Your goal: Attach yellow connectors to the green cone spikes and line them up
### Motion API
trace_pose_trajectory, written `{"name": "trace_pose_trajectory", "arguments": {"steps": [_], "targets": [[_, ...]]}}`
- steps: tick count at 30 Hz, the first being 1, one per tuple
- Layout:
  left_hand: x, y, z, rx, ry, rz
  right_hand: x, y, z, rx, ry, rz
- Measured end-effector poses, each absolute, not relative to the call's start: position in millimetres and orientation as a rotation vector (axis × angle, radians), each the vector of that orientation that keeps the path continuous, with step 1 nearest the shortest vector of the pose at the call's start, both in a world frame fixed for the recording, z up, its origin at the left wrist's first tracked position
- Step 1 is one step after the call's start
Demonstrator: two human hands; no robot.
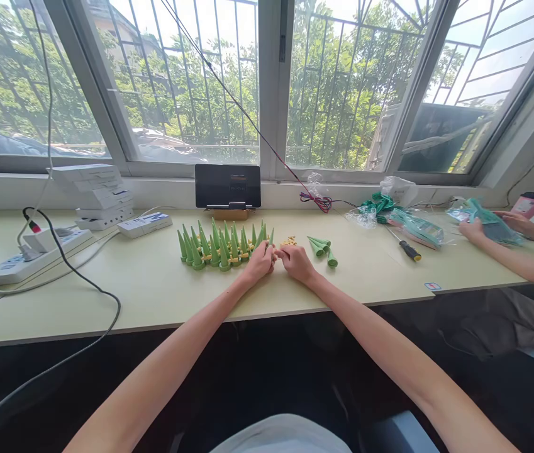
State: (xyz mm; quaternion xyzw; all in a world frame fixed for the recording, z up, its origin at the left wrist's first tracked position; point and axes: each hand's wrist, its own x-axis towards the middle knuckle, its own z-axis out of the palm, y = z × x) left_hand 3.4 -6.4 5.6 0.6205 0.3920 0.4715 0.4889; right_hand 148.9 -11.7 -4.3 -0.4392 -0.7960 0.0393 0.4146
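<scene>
Left hand (258, 261) has its grip closed round a green cone (272, 237); right hand (297, 263) meets it, can't tell what's pinched. Best: cone steady, light fingertip pressure. Yellow bits (290, 241) just beyond; standing cones (198, 258) left, loose cones (318, 246) right, on bench (153, 299).

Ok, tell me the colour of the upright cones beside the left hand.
The upright cones are green, shown best in the head view.
</scene>
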Motion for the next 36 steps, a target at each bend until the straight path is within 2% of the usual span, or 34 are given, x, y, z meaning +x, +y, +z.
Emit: {"name": "trace_pose_trajectory", "arguments": {"steps": [8,19,36], "targets": [[3.1,-11.2,10.0,1.459,0.894,1.108,150.4,-11.9,-3.5,-1.062,-2.005,0.092],[3.2,-2.3,0.0,1.724,1.033,1.216,148.1,-9.1,-6.0,-1.039,-1.939,0.115],[5.7,-6.9,8.4,1.52,0.971,1.262,149.9,-9.0,-4.2,-1.022,-1.995,0.066]]}}
